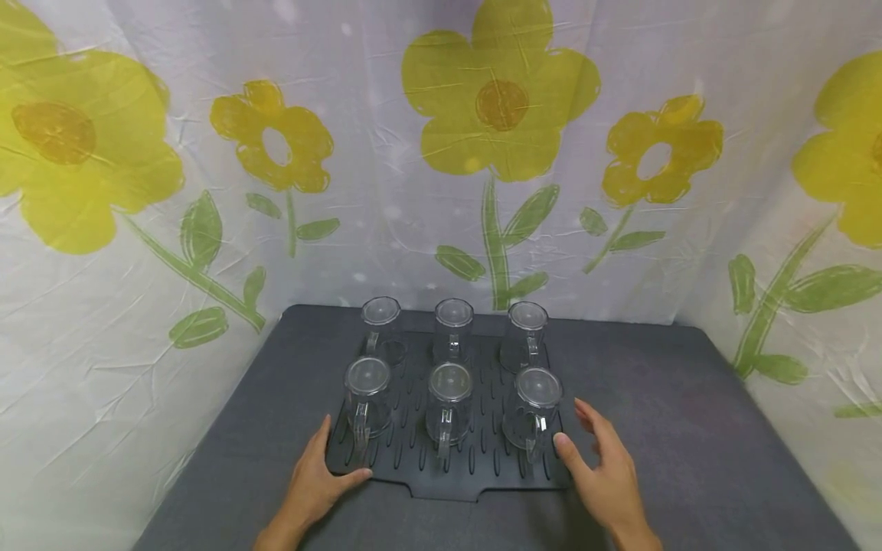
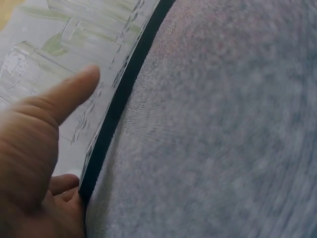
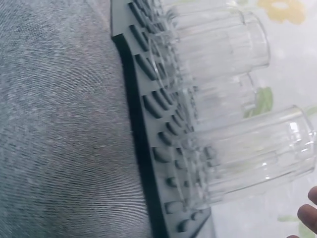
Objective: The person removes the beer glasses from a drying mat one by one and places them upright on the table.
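Note:
Several clear glass mugs stand upside down in two rows on a dark ridged drying mat (image 1: 441, 484). The front row holds a left mug (image 1: 368, 376), a middle mug (image 1: 451, 383) and a right mug (image 1: 539, 389), handles toward me. My left hand (image 1: 310, 482) is at the mat's front left corner, fingers along the side edge and thumb extended over the front edge. In the left wrist view its fingers touch the edge. Beside the front right mug, my right hand (image 1: 606, 467) is spread and holds nothing; in the right wrist view only its fingertips (image 3: 309, 216) show.
Behind stand a back left mug (image 1: 381, 312), a back middle mug (image 1: 453, 314) and a back right mug (image 1: 527, 317). The mat lies on a dark grey table (image 1: 661, 383). A white curtain (image 1: 372, 191) with yellow flowers hangs around the table's back and sides.

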A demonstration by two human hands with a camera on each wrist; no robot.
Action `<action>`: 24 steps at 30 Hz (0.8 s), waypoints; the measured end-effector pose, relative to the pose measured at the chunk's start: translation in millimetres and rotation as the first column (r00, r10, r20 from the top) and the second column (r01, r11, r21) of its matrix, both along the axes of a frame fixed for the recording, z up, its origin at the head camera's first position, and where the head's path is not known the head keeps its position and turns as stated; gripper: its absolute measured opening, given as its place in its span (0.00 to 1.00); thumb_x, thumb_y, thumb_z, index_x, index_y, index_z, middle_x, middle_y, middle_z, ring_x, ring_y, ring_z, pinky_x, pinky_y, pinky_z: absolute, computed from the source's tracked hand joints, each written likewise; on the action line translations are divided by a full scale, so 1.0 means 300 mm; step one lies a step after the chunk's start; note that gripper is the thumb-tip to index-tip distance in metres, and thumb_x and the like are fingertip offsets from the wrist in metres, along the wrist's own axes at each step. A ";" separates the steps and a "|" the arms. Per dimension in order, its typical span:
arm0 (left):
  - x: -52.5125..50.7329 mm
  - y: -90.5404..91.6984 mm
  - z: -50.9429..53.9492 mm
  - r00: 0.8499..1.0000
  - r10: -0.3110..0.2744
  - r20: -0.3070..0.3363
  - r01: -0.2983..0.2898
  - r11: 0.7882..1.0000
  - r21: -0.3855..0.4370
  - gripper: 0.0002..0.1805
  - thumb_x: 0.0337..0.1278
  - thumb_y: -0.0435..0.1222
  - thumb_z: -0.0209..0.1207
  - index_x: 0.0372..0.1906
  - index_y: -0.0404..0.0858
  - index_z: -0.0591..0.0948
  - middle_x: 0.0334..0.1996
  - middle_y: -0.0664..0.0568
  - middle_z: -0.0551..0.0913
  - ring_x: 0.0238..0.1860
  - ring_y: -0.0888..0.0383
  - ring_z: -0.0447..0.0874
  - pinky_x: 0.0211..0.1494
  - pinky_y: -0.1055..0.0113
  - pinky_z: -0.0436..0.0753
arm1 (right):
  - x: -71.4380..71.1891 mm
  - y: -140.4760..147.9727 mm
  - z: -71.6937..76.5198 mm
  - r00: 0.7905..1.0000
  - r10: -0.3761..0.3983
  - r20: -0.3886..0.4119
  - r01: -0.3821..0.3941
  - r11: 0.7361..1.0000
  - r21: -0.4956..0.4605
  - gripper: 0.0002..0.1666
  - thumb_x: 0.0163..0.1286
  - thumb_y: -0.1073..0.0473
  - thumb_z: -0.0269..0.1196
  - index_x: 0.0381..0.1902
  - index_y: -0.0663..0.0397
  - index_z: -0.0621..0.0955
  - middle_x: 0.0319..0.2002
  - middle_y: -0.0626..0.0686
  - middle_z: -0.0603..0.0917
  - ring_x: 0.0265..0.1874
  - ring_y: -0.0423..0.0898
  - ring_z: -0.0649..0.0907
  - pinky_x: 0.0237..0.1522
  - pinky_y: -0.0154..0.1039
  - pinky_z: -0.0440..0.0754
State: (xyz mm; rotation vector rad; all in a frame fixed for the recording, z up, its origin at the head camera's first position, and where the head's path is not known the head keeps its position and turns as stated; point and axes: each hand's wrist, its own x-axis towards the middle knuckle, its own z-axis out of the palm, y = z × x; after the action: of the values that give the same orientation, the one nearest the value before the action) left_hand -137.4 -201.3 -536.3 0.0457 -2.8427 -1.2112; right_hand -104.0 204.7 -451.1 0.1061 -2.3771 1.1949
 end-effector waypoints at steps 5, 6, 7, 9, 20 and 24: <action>-0.005 0.005 -0.013 0.999 -0.005 -0.034 0.004 0.999 -0.038 0.66 0.36 0.56 0.75 0.74 0.27 0.51 0.67 0.26 0.58 0.67 0.31 0.56 0.64 0.37 0.62 | -0.012 -0.006 -0.026 1.000 0.004 0.019 -0.004 1.000 -0.013 0.30 0.66 0.57 0.66 0.64 0.56 0.73 0.56 0.60 0.78 0.54 0.54 0.77 0.46 0.61 0.77; -0.005 0.007 -0.015 0.999 -0.005 -0.042 0.003 0.999 -0.044 0.65 0.36 0.55 0.75 0.73 0.26 0.52 0.67 0.26 0.58 0.67 0.31 0.57 0.64 0.37 0.62 | -0.013 -0.008 -0.031 1.000 0.006 0.030 -0.006 1.000 -0.018 0.30 0.66 0.56 0.66 0.64 0.56 0.73 0.56 0.60 0.78 0.53 0.54 0.77 0.46 0.61 0.77; -0.005 0.008 -0.017 0.999 -0.004 -0.049 0.002 0.999 -0.049 0.64 0.37 0.54 0.76 0.73 0.26 0.52 0.67 0.26 0.59 0.66 0.31 0.58 0.64 0.37 0.63 | -0.015 -0.010 -0.035 0.999 0.007 0.041 -0.006 1.000 -0.022 0.30 0.67 0.56 0.66 0.64 0.57 0.73 0.56 0.60 0.79 0.53 0.55 0.77 0.46 0.60 0.77; -0.004 0.011 -0.018 0.998 -0.002 -0.061 -0.001 0.999 -0.052 0.63 0.37 0.52 0.76 0.72 0.25 0.54 0.66 0.27 0.60 0.66 0.31 0.59 0.64 0.38 0.63 | -0.016 -0.015 -0.044 0.998 0.010 0.068 -0.007 0.999 -0.037 0.30 0.67 0.55 0.65 0.64 0.57 0.73 0.55 0.59 0.79 0.53 0.54 0.78 0.46 0.60 0.77; -0.002 0.015 -0.009 0.998 0.005 -0.057 -0.010 0.997 -0.074 0.61 0.38 0.51 0.76 0.70 0.22 0.56 0.64 0.26 0.62 0.64 0.30 0.61 0.62 0.37 0.65 | -0.023 -0.045 -0.085 0.983 0.037 0.180 -0.014 0.992 -0.128 0.24 0.71 0.50 0.62 0.60 0.55 0.77 0.50 0.56 0.82 0.49 0.53 0.80 0.43 0.50 0.82; 0.000 0.016 -0.004 0.999 0.009 -0.040 -0.012 0.997 -0.082 0.61 0.38 0.52 0.75 0.70 0.22 0.56 0.65 0.26 0.62 0.64 0.30 0.61 0.62 0.38 0.65 | -0.028 -0.060 -0.090 0.982 0.032 0.187 -0.004 0.989 -0.146 0.22 0.71 0.50 0.62 0.57 0.55 0.79 0.48 0.53 0.83 0.47 0.49 0.80 0.43 0.44 0.82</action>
State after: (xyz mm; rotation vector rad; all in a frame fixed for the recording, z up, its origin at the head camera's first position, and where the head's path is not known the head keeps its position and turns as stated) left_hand -137.3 -196.5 -537.6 0.0331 -2.8511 -1.0797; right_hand -112.4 186.8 -478.0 -0.0351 -2.4436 1.4398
